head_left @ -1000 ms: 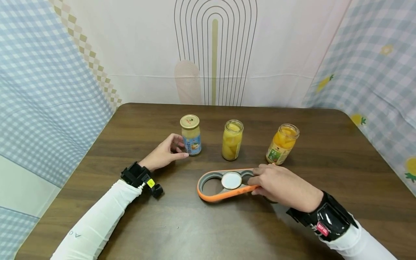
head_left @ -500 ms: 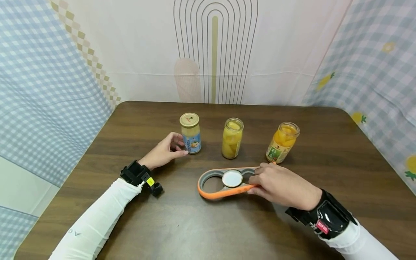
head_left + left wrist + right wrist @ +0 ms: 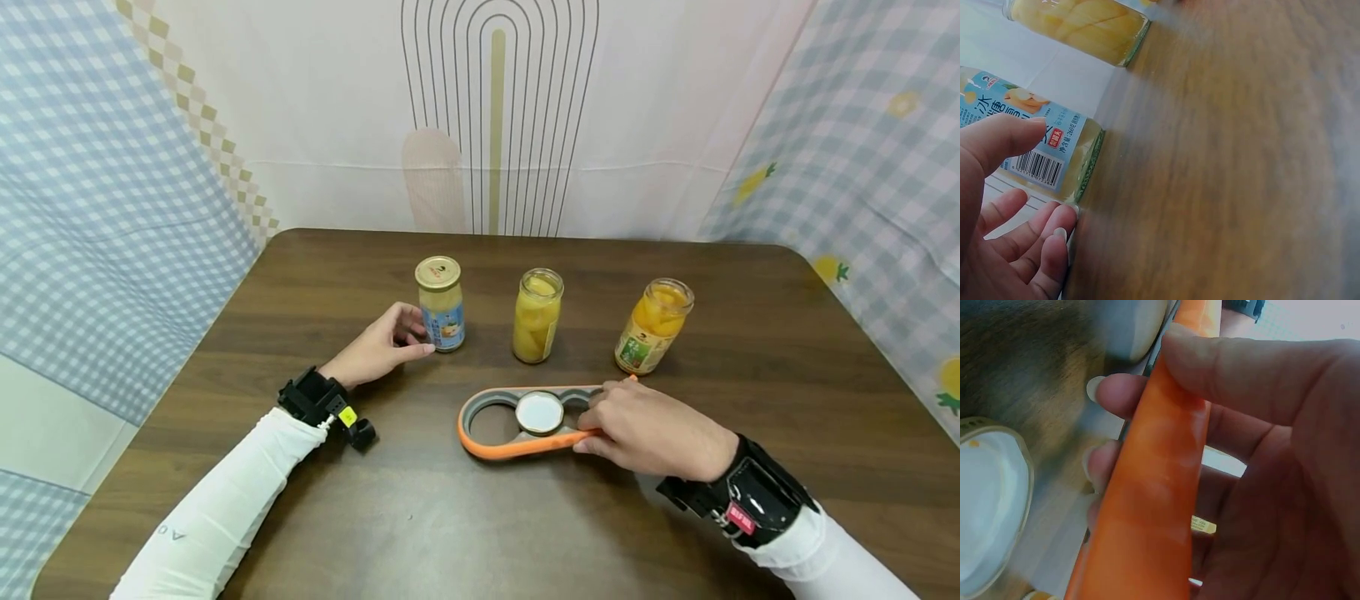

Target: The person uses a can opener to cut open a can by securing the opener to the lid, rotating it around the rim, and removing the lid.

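A capped glass jar [image 3: 440, 304] with a blue label and gold lid stands upright at left. My left hand [image 3: 378, 348] is beside it, fingers loosely bent and thumb extended; in the left wrist view the thumb [image 3: 1013, 140] overlaps the label. My right hand [image 3: 648, 427] grips the right end of an orange and grey jar opener [image 3: 498, 452], thumb on its orange side [image 3: 1154, 462]. A white-faced round lid [image 3: 539, 413] shows within the opener's middle; its gold rim appears in the right wrist view. My right hand hides the opener's right end.
Behind the opener stand two uncapped jars: one of pale yellow fruit [image 3: 536, 321] in the middle, one of orange fruit [image 3: 651, 329] at right, which looks tilted. All are on a brown wooden table [image 3: 420, 517], with a patterned cloth [image 3: 337, 108] behind.
The view has tipped slightly, so everything sits a little higher in it. My right hand still grips the jar opener, and my left hand stays beside the capped jar.
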A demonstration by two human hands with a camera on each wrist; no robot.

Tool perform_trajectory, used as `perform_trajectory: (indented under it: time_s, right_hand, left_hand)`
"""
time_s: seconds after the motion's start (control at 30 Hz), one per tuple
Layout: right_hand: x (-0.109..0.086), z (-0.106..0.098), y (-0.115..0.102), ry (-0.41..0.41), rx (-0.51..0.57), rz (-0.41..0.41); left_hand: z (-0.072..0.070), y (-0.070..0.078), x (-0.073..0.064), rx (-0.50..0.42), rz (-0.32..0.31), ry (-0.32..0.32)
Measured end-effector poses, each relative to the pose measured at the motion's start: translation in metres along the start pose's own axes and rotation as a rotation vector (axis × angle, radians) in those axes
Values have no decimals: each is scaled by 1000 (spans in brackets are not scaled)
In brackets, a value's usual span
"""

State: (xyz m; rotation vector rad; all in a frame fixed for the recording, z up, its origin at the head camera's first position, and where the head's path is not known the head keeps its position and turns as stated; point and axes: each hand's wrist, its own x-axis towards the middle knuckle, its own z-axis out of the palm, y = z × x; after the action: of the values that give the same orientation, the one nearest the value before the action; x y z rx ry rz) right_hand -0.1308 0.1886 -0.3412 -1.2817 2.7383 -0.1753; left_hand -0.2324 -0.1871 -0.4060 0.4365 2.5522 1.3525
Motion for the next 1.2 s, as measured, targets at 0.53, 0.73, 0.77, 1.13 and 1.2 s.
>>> perform_trajectory:
  time_s: [0.53, 0.73, 0.77, 1.13, 1.2]
  right_hand:
    - [2, 4, -5, 55, -97, -35]
    - [1, 5, -8, 86, -135, -45]
    - [1, 5, -8, 87, -132, -46]
    - [3, 4, -5, 68, -83, -44]
    - [3, 4, -6, 77, -95, -52]
  left_hand:
    - [0, 0, -1, -1, 4, -3]
    - [0, -1, 0, 2, 7, -7]
    - [0, -1, 1, 1, 7, -8]
    - [0, -1, 1, -5, 2, -14]
    - [1, -1, 1, -6, 2, -13]
